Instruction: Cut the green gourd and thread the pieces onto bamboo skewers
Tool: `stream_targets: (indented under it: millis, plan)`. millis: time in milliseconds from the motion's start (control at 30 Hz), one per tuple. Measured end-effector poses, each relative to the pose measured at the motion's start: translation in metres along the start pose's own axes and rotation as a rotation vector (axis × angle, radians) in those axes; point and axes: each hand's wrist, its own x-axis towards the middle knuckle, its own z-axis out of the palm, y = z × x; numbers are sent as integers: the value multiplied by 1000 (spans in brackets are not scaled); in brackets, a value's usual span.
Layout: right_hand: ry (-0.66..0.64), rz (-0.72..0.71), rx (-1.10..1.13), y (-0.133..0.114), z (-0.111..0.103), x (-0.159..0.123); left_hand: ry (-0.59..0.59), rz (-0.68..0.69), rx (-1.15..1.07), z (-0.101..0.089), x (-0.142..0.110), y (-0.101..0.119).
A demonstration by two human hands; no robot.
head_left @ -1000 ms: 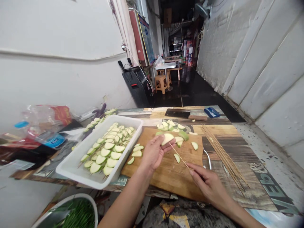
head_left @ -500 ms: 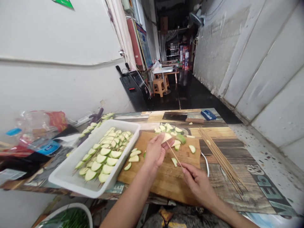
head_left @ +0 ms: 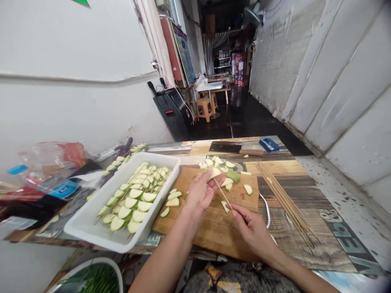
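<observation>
Over the wooden cutting board (head_left: 204,240), my left hand (head_left: 200,189) pinches a pale slice of green-skinned vegetable (head_left: 215,173). My right hand (head_left: 249,224) grips the lower part of a thin wooden skewer (head_left: 223,191), whose upper end meets the slice. Whether the tip has pierced it is hidden by my left fingers. Loose slices (head_left: 217,162) lie in a heap at the board's far edge, with a few more scattered on the board. To the left, a white plastic tub (head_left: 70,228) holds rows of skewered half-round slices (head_left: 130,203).
A bundle of bare skewers (head_left: 287,205) lies right of the board. A cleaver (head_left: 226,147) and a blue box (head_left: 269,145) are at the table's far edge. Plastic bottles (head_left: 45,179) crowd the left side. Below stands a bowl of green stalks (head_left: 97,280).
The view has shifted slightly. Both hands keep nearly the same position, with the skewer still against the slice.
</observation>
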Motion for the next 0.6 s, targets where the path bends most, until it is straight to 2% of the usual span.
stream_targets:
  millis: [200,600]
  plan:
    - [-16,19,67,-6,3,4,29,-67,-70,2,2,5]
    - [16,-32,43,-7,8,5,20,51,14,5,-1,4]
